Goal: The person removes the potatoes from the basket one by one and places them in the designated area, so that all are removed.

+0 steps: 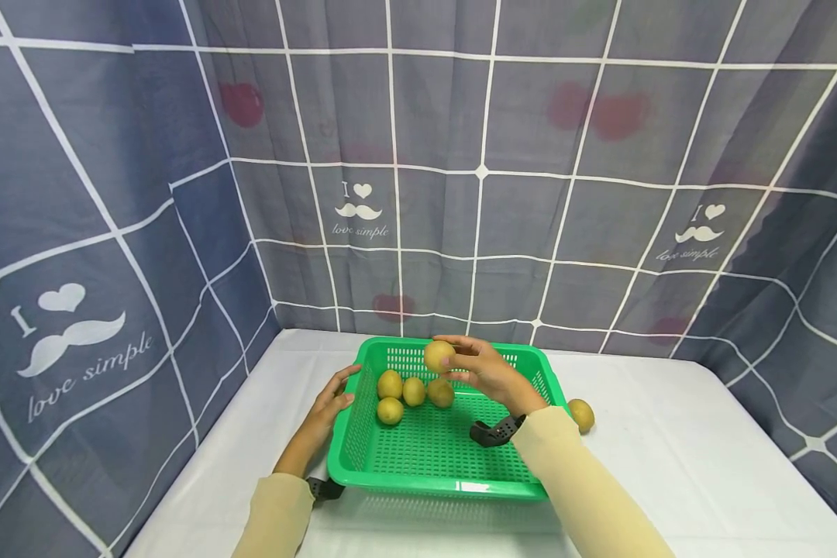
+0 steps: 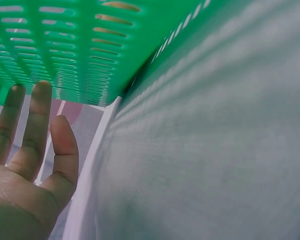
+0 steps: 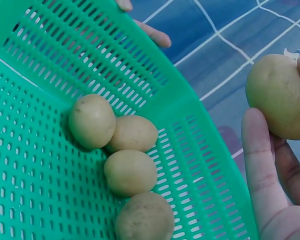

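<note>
The potato (image 1: 438, 356) in your charge is raised by the far side of the green basket (image 1: 453, 487), pinched between thumb and fingers of your right hand (image 1: 488, 372). Four more potatoes (image 1: 390, 411) lie grouped inside, toward the far left corner. Your left hand (image 1: 328, 404) is at the basket's left rim, its grip wide, the fingers spread. Another potato (image 1: 582, 416) lies outside, just beside the right wall, on the white cloth (image 1: 683, 449). Beyond the cloth hangs a grey-blue curtain (image 1: 439, 209) with white grid lines, printed lettering and moustaches.
</note>
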Demonstrator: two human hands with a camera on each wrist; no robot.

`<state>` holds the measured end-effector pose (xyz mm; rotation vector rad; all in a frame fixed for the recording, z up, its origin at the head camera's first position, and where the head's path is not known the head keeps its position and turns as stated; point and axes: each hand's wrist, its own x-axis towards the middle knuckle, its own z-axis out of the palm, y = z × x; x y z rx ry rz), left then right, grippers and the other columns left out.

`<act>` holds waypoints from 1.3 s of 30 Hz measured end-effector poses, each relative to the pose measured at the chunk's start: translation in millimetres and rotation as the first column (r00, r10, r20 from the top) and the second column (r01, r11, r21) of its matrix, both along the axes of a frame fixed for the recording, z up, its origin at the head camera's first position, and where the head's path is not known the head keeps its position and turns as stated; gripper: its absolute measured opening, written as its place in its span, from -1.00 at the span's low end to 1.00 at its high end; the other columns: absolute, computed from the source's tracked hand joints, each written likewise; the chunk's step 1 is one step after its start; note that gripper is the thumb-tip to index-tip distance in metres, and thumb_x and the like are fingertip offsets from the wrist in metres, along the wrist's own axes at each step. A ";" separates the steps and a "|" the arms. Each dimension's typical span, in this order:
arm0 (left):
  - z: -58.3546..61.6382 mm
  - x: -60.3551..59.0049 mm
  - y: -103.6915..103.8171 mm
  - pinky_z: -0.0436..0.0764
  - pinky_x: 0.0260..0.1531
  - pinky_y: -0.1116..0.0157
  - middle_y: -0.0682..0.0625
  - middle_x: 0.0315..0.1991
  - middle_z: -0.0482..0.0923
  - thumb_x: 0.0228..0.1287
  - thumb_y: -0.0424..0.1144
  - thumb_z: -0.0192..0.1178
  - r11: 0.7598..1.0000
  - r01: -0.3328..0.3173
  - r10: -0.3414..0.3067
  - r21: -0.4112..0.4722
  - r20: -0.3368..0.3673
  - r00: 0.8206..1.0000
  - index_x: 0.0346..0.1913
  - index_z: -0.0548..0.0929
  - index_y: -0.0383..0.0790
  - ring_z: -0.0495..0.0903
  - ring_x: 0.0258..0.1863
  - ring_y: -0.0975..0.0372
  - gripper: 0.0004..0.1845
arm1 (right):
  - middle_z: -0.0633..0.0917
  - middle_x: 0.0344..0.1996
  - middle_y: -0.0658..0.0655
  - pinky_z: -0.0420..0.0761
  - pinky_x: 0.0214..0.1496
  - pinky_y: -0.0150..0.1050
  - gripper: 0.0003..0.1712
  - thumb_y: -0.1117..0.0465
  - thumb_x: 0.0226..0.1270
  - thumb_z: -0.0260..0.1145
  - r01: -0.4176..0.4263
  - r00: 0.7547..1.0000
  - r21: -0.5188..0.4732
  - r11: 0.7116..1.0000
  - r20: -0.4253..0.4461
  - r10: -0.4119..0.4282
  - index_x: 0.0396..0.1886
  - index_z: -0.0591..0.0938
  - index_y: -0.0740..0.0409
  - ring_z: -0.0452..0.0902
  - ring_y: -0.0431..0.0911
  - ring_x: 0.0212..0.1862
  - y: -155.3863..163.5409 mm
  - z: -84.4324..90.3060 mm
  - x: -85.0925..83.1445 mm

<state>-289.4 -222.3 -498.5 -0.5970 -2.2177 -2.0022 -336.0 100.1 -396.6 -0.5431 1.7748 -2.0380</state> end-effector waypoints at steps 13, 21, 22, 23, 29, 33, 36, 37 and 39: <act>-1.1 -0.9 0.5 -0.09 0.50 -0.49 -0.52 0.69 -0.12 0.54 -0.32 -0.08 0.999 0.032 -0.033 0.041 0.021 0.999 0.63 0.15 -0.48 -0.26 0.67 -0.42 -0.33 | 0.66 0.09 0.13 0.73 0.15 -0.17 -0.38 0.50 0.41 0.27 0.056 0.998 -0.023 0.998 0.028 -0.055 0.45 0.46 0.48 0.67 -0.06 0.06 17.4 8.8 7.9; -0.6 -0.6 -0.1 -0.11 0.49 -0.50 -0.51 0.70 -0.15 0.56 -0.30 -0.07 0.998 0.039 -0.040 0.044 0.021 0.999 0.63 0.15 -0.49 -0.27 0.67 -0.44 -0.33 | 0.66 0.09 0.08 0.72 0.17 -0.16 -0.43 0.49 0.44 0.26 0.049 0.999 -0.025 0.999 0.004 -0.049 0.42 0.47 0.50 0.66 -0.06 0.08 29.5 13.0 12.5; -0.5 -0.7 -0.1 -0.08 0.49 -0.49 -0.51 0.69 -0.14 0.56 -0.30 -0.07 0.998 0.043 -0.044 0.044 0.020 0.999 0.63 0.15 -0.49 -0.26 0.67 -0.44 -0.33 | 0.66 0.11 0.09 0.72 0.18 -0.16 -0.43 0.48 0.45 0.26 0.043 0.999 -0.023 0.999 -0.003 -0.043 0.42 0.47 0.51 0.66 -0.07 0.09 31.3 13.1 12.8; -0.2 -0.6 -0.1 -0.07 0.49 -0.49 -0.51 0.69 -0.14 0.56 -0.30 -0.06 0.998 0.043 -0.044 0.042 0.019 0.999 0.63 0.15 -0.49 -0.25 0.66 -0.44 -0.33 | 0.66 0.11 0.09 0.71 0.20 -0.16 -0.43 0.47 0.46 0.26 0.038 0.999 -0.018 0.999 -0.014 -0.038 0.43 0.46 0.51 0.65 -0.07 0.10 33.2 13.1 13.1; -1.2 0.2 1.3 -0.20 0.49 -0.51 -0.51 0.70 -0.17 0.56 -0.30 -0.06 0.999 0.033 -0.034 0.040 0.017 0.999 0.62 0.18 -0.50 -0.31 0.66 -0.46 -0.34 | 0.65 0.13 0.09 0.71 0.20 -0.18 -0.39 0.46 0.48 0.25 0.065 0.997 -0.004 0.998 -0.037 -0.065 0.47 0.40 0.56 0.66 -0.09 0.12 45.1 12.8 15.0; -0.4 1.4 1.5 -0.12 0.50 -0.49 -0.51 0.69 -0.14 0.56 -0.32 -0.07 0.999 0.035 -0.036 0.038 0.019 0.999 0.62 0.18 -0.50 -0.23 0.66 -0.45 -0.34 | 0.63 0.14 0.10 0.71 0.18 -0.21 -0.38 0.47 0.49 0.24 0.087 0.995 0.001 0.996 -0.040 -0.087 0.47 0.38 0.59 0.65 -0.10 0.12 51.3 12.5 16.6; 1.1 1.8 1.2 0.05 0.49 -0.43 -0.52 0.68 -0.07 0.56 -0.33 -0.08 0.999 0.034 -0.035 0.036 0.015 0.999 0.62 0.17 -0.51 -0.13 0.65 -0.43 -0.34 | 0.64 0.13 0.10 0.71 0.18 -0.21 -0.39 0.47 0.49 0.23 0.092 0.995 0.008 0.996 -0.041 -0.092 0.47 0.37 0.60 0.65 -0.09 0.12 55.2 11.4 17.3; 1.6 2.0 1.1 0.11 0.49 -0.38 -0.53 0.67 -0.05 0.56 -0.33 -0.08 0.999 0.031 -0.031 0.035 0.014 0.999 0.62 0.17 -0.51 -0.10 0.65 -0.42 -0.35 | 0.64 0.13 0.10 0.71 0.18 -0.21 -0.39 0.47 0.49 0.23 0.092 0.995 0.008 0.996 -0.040 -0.092 0.47 0.37 0.61 0.66 -0.09 0.11 56.6 11.0 17.5; 2.7 2.0 1.0 0.22 0.48 -0.25 -0.52 0.66 0.00 0.56 -0.33 -0.08 0.999 0.024 -0.025 0.029 0.018 1.000 0.62 0.18 -0.49 -0.02 0.64 -0.38 -0.35 | 0.64 0.12 0.10 0.72 0.19 -0.20 -0.39 0.47 0.49 0.23 0.091 0.995 0.013 0.996 -0.045 -0.090 0.46 0.37 0.62 0.66 -0.10 0.11 59.4 10.2 18.2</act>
